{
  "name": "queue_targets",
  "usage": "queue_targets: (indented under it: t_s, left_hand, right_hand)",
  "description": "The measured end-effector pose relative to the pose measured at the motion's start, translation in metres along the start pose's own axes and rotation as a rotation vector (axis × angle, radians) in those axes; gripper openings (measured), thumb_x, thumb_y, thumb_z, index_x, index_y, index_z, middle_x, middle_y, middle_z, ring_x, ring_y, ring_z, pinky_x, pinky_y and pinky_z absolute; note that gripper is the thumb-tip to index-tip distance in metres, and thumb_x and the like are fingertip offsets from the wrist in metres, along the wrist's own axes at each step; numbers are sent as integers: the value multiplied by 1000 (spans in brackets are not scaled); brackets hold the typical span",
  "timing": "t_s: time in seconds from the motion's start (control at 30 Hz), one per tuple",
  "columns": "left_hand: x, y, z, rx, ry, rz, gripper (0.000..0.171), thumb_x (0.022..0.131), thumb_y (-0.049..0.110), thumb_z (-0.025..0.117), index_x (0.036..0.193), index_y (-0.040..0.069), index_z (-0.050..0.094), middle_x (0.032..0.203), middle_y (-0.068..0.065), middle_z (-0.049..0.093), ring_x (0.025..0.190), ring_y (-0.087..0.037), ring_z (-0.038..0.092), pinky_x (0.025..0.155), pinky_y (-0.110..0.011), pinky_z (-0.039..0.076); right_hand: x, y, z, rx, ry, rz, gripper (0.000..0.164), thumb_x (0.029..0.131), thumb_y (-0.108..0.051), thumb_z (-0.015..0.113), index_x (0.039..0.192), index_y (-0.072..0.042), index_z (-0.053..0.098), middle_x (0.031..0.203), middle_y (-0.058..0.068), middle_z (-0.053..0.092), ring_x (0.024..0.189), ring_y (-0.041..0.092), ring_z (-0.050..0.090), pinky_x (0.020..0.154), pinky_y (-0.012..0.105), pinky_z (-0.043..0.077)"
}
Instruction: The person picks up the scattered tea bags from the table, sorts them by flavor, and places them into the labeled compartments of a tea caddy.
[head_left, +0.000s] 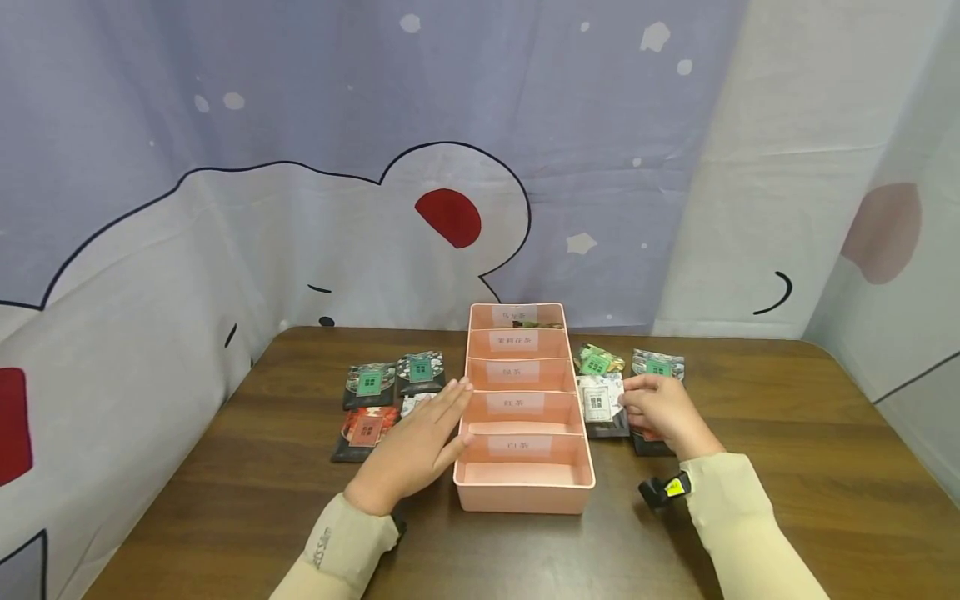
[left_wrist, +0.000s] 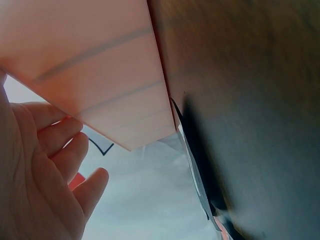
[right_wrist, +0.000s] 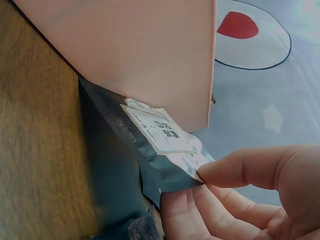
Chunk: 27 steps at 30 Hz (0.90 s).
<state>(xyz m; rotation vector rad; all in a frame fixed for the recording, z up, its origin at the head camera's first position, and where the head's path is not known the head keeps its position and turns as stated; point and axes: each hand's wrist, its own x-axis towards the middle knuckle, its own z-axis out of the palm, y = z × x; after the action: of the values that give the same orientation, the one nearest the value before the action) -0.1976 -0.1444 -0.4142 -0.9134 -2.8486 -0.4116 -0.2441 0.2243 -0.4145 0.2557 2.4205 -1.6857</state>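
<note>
A long pink box point(head_left: 525, 498) with five labelled compartments stands in the middle of the table. Against its right side, a white-and-black tea packet point(head_left: 597, 400) is pinched at its right edge between the thumb and fingers of my right hand point(head_left: 663, 410). In the right wrist view the tea packet point(right_wrist: 165, 145) tilts up from the table beside the box wall. My left hand point(head_left: 416, 446) lies along the left rim of the box, fingers extended and holding nothing. The left wrist view shows those fingers point(left_wrist: 60, 135) at the box's top edge.
Left of the box lie a red packet point(head_left: 366, 432), two dark green-labelled packets point(head_left: 369, 385) and a partly hidden white one point(head_left: 417, 402). Right of it are a yellow-green packet point(head_left: 600, 360) and another green-labelled packet point(head_left: 658, 363). A packet point(head_left: 536, 325) sits in the farthest compartment.
</note>
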Motion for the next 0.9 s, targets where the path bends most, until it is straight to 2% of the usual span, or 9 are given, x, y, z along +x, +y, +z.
queue_targets:
  t_s: [0.4,0.6,0.7,0.9]
  left_hand:
    - [0,0,-1,-7,-5,-10,68,108,47,42,161,7,27,167,-7,24,154,-24,21,122,-48,26]
    - [0,0,0,-4,-4,-13,68,108,48,42,161,7,27,167,-7,24,153,-25,22,121,-50,28]
    - [0,0,0,-5,-1,-11,68,108,48,42,160,7,28,167,-7,25,153,-25,23,120,-51,29]
    - [0,1,0,-12,5,-10,68,108,47,43,160,6,30,166,-6,26,153,-24,23,120,-52,30]
  right_hand:
    - [-6,-10,-6,109,43,13,29,93,-8,64,119,1,56,76,-2,68,62,10,62,53,33,57]
    - [-5,-11,-8,85,112,-72,27,95,-9,64,116,8,61,91,6,72,71,11,70,66,28,60]
    - [-5,-10,-9,79,138,-102,26,96,-10,65,116,7,62,96,7,73,71,10,70,68,27,61]
    - [-9,-12,-10,125,168,-171,23,96,-5,62,113,11,58,92,4,74,71,9,71,71,28,62]
